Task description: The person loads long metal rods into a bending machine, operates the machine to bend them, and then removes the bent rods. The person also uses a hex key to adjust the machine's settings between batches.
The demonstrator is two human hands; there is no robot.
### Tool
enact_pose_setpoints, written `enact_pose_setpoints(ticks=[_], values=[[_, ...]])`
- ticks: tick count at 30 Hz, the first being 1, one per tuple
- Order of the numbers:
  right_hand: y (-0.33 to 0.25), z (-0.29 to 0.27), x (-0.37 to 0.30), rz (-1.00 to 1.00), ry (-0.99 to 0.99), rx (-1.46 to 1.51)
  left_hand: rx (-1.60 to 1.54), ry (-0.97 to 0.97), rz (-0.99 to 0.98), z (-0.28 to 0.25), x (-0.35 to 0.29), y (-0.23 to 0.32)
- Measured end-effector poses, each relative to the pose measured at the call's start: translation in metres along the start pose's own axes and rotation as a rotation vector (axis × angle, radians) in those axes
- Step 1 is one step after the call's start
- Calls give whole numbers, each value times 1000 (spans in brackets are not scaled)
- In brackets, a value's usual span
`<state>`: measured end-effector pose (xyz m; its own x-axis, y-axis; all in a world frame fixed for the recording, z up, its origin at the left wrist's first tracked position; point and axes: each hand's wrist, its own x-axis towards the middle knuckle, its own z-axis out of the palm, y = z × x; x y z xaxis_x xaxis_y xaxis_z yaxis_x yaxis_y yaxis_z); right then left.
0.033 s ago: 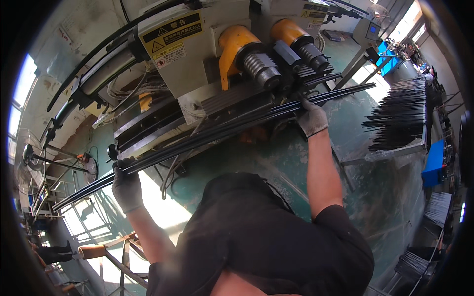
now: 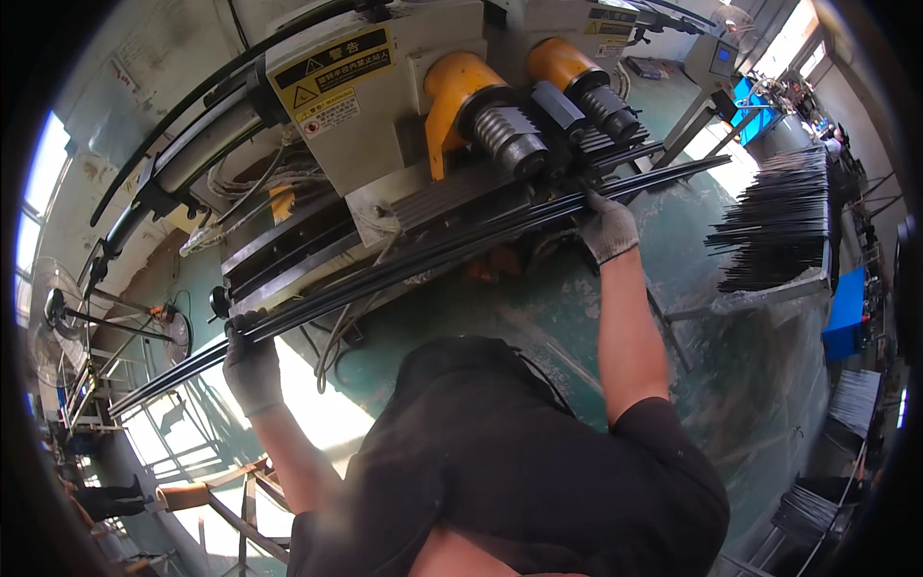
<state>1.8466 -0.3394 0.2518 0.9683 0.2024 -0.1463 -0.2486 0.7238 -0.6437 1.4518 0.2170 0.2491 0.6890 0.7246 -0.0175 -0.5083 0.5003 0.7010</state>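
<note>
A bundle of long, dark metal rods (image 2: 385, 276) slants across in front of me, its left end lower than its right. Near that left end, my left hand (image 2: 252, 365), in a dark grey glove, is closed around the rods. Toward the other end my right hand (image 2: 610, 229), in a lighter grey glove, grips the same bundle, with some fingers hidden behind it. Just beyond the rods stands a bending machine (image 2: 385, 125) with two orange heads (image 2: 468, 82) and ribbed dark metal rollers (image 2: 508, 135). The bundle runs along the machine's front edge; whether it touches cannot be told.
At the right, a rack (image 2: 769, 296) carries a thick pile of dark rods (image 2: 779, 221). A control box (image 2: 716, 62) stands at the back right. To the left are a standing fan (image 2: 62, 313) and a metal frame (image 2: 245, 510). Cables (image 2: 332, 351) hang below the machine.
My left hand and the left end of the bundle have shifted very slightly to the right. My right hand keeps its place and grip.
</note>
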Motion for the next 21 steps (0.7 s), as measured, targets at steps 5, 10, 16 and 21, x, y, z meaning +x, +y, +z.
enact_pose_setpoints(ticks=[5, 10, 16, 21], values=[[2, 5, 57, -33, 249, -108, 596, 95, 57, 0, 38, -40], [9, 37, 75, -200, 306, -155, 274, 147, -95, 26, 56, -59], [20, 58, 82, -141, 164, -117, 82, 376, -142, 114, 57, -88], [42, 20, 119, -395, 221, -1466, -5, 343, -231, 140, 54, -132]])
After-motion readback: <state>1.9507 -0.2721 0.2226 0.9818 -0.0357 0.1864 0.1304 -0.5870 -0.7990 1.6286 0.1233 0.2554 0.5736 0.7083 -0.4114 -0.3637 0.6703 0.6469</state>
